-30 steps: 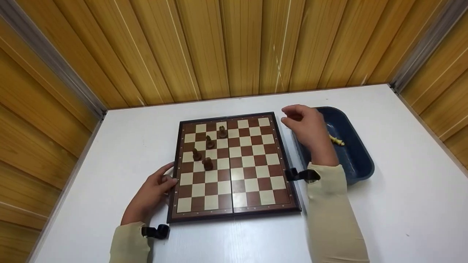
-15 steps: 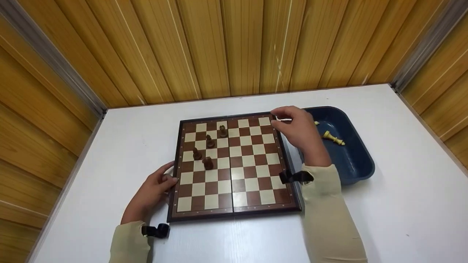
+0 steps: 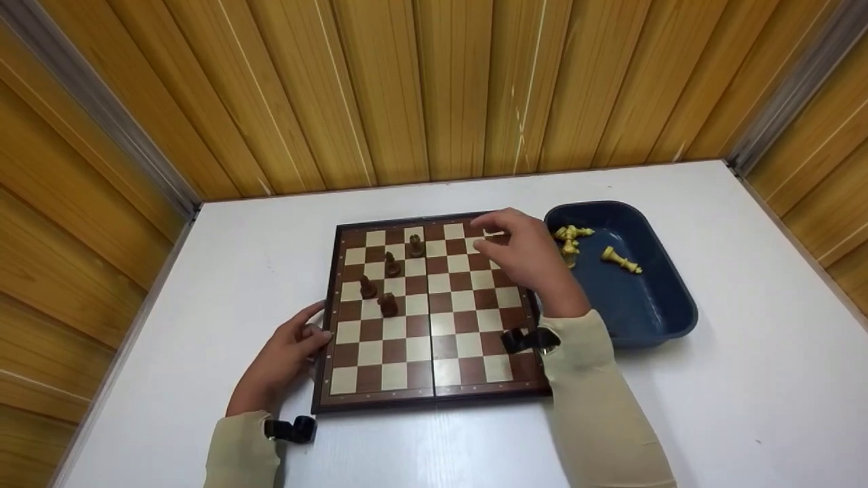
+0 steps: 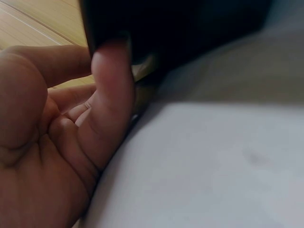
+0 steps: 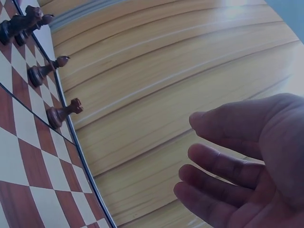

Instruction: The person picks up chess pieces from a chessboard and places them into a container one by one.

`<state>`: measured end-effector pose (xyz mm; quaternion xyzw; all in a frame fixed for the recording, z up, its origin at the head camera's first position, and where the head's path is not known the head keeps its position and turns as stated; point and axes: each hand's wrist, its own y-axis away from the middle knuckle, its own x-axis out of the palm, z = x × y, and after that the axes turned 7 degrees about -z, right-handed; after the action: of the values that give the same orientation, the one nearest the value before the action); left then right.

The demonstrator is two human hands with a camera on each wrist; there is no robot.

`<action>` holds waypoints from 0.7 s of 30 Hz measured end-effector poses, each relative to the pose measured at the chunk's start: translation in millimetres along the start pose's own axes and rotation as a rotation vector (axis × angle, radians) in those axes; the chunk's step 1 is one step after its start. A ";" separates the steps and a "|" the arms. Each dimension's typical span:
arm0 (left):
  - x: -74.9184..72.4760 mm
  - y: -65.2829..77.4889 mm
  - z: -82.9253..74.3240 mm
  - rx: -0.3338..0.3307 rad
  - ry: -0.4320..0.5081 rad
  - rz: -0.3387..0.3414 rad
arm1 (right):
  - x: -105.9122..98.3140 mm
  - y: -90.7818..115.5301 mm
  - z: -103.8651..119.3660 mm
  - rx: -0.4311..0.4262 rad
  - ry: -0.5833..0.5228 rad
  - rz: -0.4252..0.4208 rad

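Observation:
In the head view, the chessboard (image 3: 444, 318) lies in the middle of the table. My left hand (image 3: 281, 356) holds its left edge, with the thumb (image 4: 111, 80) against the dark rim in the left wrist view; the other fingertips are partly hidden. Over the board's far right corner hovers my right hand (image 3: 525, 254), thumb and fingers spread apart with nothing between them. Dark chess pieces stand upright on the left half: a rook (image 3: 416, 246), a bishop (image 5: 47, 71), a knight (image 3: 388, 305) and another slim piece (image 3: 367, 287).
A blue plastic tray (image 3: 651, 315) stands right of the board, close to my right wrist. Inside it lie a pale yellow chess piece (image 3: 622, 260) and a heap of yellow pieces (image 3: 571, 237). Wooden panel walls (image 3: 447, 95) rise behind the white table (image 3: 759, 339).
My right hand has moved left from beside the tray to above the board's far right corner, uncovering more yellow pieces in the tray. My left hand and the dark pieces have stayed put.

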<state>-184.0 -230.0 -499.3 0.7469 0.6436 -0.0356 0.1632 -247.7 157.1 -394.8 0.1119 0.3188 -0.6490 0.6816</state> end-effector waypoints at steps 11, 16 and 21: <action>0.9 -2.8 0.7 -0.026 -0.028 -0.023 | 18.8 1.1 7.9 -0.049 0.057 0.053; 0.5 -2.8 3.8 -0.018 -0.036 -0.031 | 27.3 0.7 11.0 -0.076 0.076 0.081; 1.0 -2.1 3.4 -0.017 -0.032 -0.039 | 35.5 0.3 12.8 -0.091 0.085 0.094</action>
<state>-185.3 -229.8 -503.2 0.7321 0.6556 -0.0451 0.1793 -245.3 121.0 -405.6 0.1233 0.3708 -0.5958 0.7017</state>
